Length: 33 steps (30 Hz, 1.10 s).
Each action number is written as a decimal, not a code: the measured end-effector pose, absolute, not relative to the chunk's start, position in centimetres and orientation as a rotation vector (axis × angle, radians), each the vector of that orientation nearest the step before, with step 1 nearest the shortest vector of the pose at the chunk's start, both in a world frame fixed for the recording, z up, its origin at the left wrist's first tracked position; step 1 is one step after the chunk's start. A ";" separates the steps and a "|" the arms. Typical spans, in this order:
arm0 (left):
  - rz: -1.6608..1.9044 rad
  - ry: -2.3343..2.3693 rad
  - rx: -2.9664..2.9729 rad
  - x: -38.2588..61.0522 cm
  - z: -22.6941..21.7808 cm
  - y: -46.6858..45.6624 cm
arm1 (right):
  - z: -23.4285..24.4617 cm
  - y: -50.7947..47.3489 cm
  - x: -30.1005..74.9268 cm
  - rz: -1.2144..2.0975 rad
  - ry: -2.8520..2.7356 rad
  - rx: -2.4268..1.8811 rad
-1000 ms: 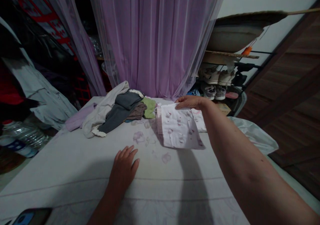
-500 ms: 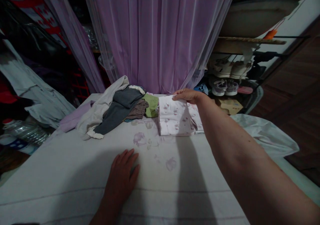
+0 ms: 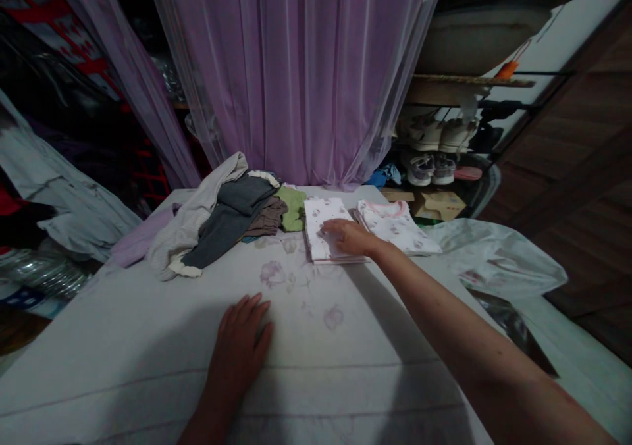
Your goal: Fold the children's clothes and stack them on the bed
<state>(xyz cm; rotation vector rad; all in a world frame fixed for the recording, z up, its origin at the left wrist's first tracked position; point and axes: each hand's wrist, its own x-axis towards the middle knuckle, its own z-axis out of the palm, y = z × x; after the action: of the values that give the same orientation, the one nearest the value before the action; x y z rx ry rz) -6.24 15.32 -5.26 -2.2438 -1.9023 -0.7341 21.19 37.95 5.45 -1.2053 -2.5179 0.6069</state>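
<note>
My right hand (image 3: 347,235) rests on a folded white printed garment (image 3: 323,209), its fingers stretched over the cloth. Just right of that lies a second folded white printed garment (image 3: 395,226) with a pink neckline. My left hand (image 3: 243,336) lies flat on the pale flowered bedsheet (image 3: 148,333), nearer to me, fingers slightly apart and holding nothing. To the left of the folded garments is a loose heap of clothes: a green piece (image 3: 294,209), a brown piece (image 3: 266,217), dark grey trousers (image 3: 237,208) and a whitish ribbed garment (image 3: 190,218).
A purple curtain (image 3: 296,76) hangs behind the bed. Shoes (image 3: 428,168) stand on a rack at the right, above a cardboard box (image 3: 439,205). A clear plastic bag (image 3: 503,261) lies at the bed's right edge. Large plastic bottles (image 3: 44,274) stand at the left.
My right hand has moved from the far edge of the folded garment down onto its top, and the cloth now lies flat. The neighbouring pink-necked garment shows more fully. My left hand stays put.
</note>
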 end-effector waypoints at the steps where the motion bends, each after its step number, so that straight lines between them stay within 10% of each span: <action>1: -0.739 -1.903 -2.247 -6.2 -5.2 15.3 | 4.9 37.0 22.0 0.657 -2.548 -1.191; 22: -0.750 -1.976 -2.241 -5.7 -4.3 15.5 | 3.3 31.3 22.8 0.063 -2.478 -1.735; 33: -0.762 -1.931 -2.246 -6.0 -4.6 15.4 | 5.7 38.0 22.6 0.265 -2.091 -2.191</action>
<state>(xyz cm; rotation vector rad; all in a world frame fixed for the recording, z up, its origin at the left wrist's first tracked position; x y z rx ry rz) -5.99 15.37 -4.63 -2.2456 -1.9307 -0.7619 22.61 38.02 5.66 -2.1908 -2.0913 0.2651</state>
